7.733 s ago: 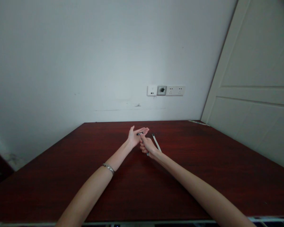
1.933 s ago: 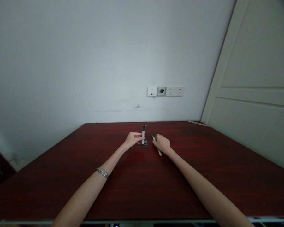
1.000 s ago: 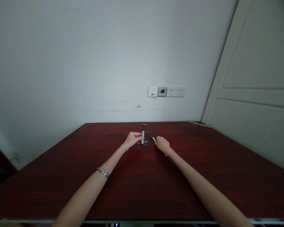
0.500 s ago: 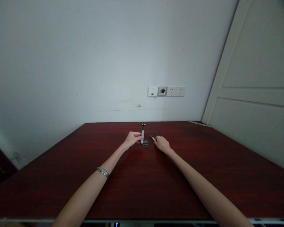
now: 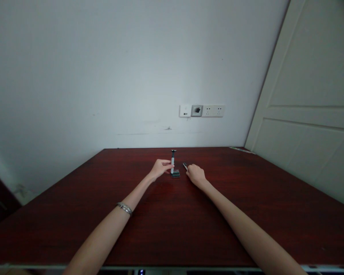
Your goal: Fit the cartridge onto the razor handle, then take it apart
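My left hand (image 5: pixel 159 168) pinches a white-handled razor (image 5: pixel 172 165) between thumb and fingers. The razor stands upright, its dark head at the top. At the foot of the handle lies a small dark case with clear edges (image 5: pixel 176 174); I cannot tell whether the two touch. To the right, my right hand (image 5: pixel 196 174) is closed around a slim light-coloured handle with a dark end (image 5: pixel 185 166), which pokes out toward the upper left. Its other end is hidden under the fingers, so its kind does not show. This hand rests low, at the tabletop.
The dark red wooden table (image 5: pixel 166 221) reaches back to a white wall. Sockets and switch plates (image 5: pixel 202 110) are set in the wall above it. A pale panelled door (image 5: pixel 306 114) borders the right side. A thin light strip (image 5: pixel 242 150) lies at the far right corner.
My right hand and the slim handle have shifted very slightly, with a little less of the handle showing. The left hand and the razor hold their place.
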Motion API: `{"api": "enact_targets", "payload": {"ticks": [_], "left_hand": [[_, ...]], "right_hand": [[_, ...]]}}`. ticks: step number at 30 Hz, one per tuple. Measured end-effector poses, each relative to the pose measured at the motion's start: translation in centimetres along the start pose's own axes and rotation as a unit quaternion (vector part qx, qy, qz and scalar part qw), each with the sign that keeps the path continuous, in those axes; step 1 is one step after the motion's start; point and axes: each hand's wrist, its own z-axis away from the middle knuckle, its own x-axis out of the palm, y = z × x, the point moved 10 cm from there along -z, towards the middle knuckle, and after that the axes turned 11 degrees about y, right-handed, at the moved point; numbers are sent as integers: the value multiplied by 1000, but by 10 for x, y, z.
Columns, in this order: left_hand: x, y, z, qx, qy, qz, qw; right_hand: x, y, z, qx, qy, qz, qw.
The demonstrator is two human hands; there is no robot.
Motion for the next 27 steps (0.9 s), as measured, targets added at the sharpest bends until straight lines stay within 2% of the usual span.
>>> {"api": "enact_targets", "payload": {"ticks": [13,22,27], "left_hand": [[-1,-1,0,3,0,1,1000],[-2,0,-1,5,3,2,1000],[-5,3,0,10,3,6,1000]], "right_hand": [[-2,1,0,9,-6,17,1000],[0,2,-2,-3,13,16,1000],[-15,1,-3,-3,46,-4,999]]}}
